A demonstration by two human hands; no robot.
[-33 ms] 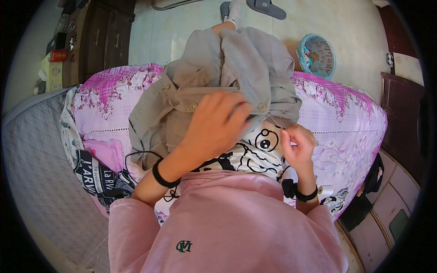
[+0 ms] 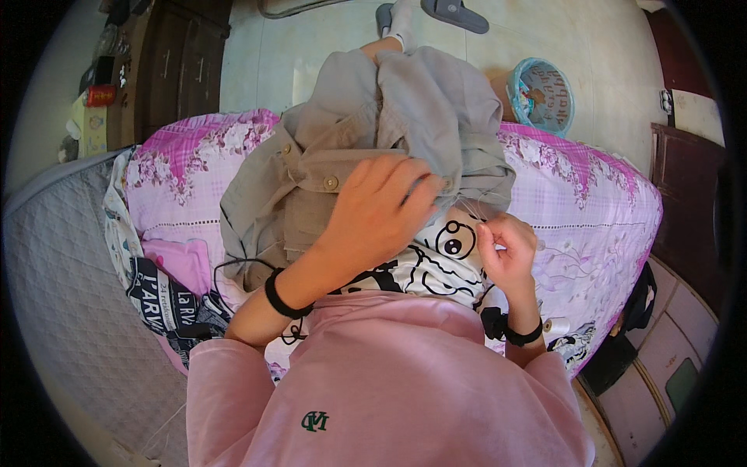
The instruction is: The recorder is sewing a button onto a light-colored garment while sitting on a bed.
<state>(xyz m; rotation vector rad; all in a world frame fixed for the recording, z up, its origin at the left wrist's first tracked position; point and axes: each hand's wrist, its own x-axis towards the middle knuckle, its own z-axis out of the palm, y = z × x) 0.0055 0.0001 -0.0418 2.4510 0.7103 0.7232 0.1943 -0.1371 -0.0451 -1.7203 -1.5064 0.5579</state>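
Across my lap lies a grey-beige garment [image 2: 342,101] with round buttons along a band. My left hand [image 2: 385,206] rests over this band with bent fingers, its fingertips closed at the cloth's edge and covering one button seen before. Fine pale thread [image 2: 481,201] runs in loose loops from that edge toward my right hand [image 2: 507,245]. The right hand is closed, thumb and forefinger pinched at the thread; whether a needle is there is too small to tell. Under the hands shows a white cloth with a black cartoon print [image 2: 443,261].
I sit on a pink floral bedsheet [image 2: 576,210]. A thread spool [image 2: 554,325] lies by my right forearm. Dark printed cloth [image 2: 167,300] is at the left, beside a grey quilted surface [image 2: 70,296]. A blue-lined waste bin [image 2: 542,97] stands on the floor ahead, near grey slippers [image 2: 459,14].
My left hand has shifted slightly right along the band and now covers the right-hand button. The right hand has barely moved.
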